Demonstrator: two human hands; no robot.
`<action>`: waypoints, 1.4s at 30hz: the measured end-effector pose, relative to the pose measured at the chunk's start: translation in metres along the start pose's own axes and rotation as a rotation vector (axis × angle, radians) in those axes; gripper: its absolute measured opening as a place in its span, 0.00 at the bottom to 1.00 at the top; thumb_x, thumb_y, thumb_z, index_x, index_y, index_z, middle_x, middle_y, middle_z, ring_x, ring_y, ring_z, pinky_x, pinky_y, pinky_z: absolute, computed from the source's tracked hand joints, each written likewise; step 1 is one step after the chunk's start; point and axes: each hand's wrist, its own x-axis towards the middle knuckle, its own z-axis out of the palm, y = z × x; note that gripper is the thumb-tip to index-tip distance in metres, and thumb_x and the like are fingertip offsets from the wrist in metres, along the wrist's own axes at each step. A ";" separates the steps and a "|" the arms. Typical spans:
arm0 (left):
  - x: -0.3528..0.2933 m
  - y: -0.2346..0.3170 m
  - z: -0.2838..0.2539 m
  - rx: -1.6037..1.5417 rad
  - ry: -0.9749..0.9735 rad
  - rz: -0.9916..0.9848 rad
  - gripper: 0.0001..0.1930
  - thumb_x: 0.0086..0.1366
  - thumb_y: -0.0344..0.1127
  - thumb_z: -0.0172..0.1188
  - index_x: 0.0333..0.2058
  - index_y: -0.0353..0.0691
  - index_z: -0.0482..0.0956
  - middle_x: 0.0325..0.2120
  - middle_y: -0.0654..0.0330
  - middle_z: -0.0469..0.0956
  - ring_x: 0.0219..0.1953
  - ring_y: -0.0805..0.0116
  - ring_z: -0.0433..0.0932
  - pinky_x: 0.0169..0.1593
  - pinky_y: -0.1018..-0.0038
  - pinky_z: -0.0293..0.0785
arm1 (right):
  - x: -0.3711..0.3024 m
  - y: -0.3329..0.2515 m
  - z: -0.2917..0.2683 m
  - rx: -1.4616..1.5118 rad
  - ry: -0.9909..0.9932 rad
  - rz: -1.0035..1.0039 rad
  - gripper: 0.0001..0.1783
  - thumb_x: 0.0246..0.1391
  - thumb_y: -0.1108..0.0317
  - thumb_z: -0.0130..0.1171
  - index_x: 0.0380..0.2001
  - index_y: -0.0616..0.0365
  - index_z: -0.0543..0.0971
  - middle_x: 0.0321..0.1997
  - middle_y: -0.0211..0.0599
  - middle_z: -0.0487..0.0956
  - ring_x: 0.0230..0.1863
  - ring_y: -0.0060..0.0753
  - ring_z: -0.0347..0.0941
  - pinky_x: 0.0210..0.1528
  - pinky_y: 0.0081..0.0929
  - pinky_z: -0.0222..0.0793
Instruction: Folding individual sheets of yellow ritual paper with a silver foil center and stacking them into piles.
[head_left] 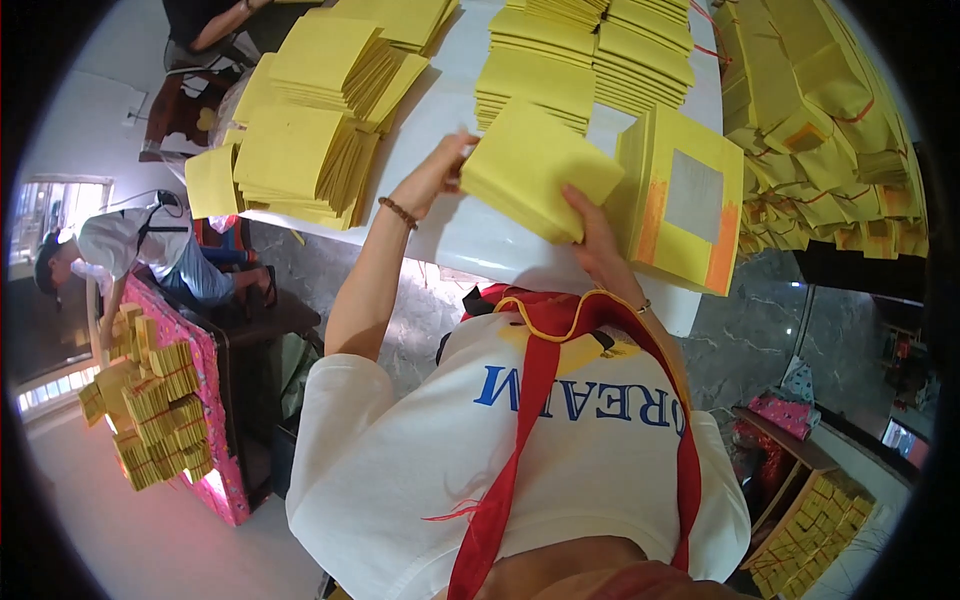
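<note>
The left hand (pixel 437 178) and right hand (pixel 598 235) clamp opposite sides of a yellow stack (pixel 540 160) at the table (pixel 440 238). The step looks like squaring it; the next move calls for even pressure.

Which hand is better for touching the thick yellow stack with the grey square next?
Probably the right hand: it's on the near right part of the held yellow stack, close to the grey-squared stack. The left hand is at the opposite side, farther away.
</note>
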 end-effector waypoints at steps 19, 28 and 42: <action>0.032 -0.038 0.020 0.074 0.470 0.055 0.28 0.54 0.44 0.61 0.46 0.30 0.63 0.38 0.53 0.72 0.39 0.68 0.73 0.43 0.76 0.69 | 0.046 0.017 0.008 -0.301 0.039 -0.202 0.34 0.54 0.59 0.54 0.60 0.59 0.56 0.57 0.40 0.64 0.59 0.34 0.58 0.60 0.29 0.52; 0.016 -0.015 0.034 0.079 0.522 0.000 0.45 0.52 0.57 0.62 0.58 0.35 0.52 0.42 0.53 0.70 0.40 0.67 0.71 0.38 0.73 0.67 | -0.037 -0.013 0.017 -0.285 -0.155 0.033 0.45 0.60 0.47 0.42 0.65 0.58 0.32 0.71 0.41 0.29 0.71 0.32 0.21 0.69 0.31 0.23; -0.001 0.016 0.202 1.005 -0.005 1.252 0.16 0.53 0.35 0.61 0.41 0.37 0.75 0.40 0.57 0.73 0.43 0.58 0.70 0.46 0.65 0.65 | -0.098 -0.169 -0.121 -1.023 0.007 -0.827 0.09 0.56 0.69 0.51 0.37 0.59 0.79 0.39 0.30 0.78 0.41 0.27 0.70 0.46 0.22 0.62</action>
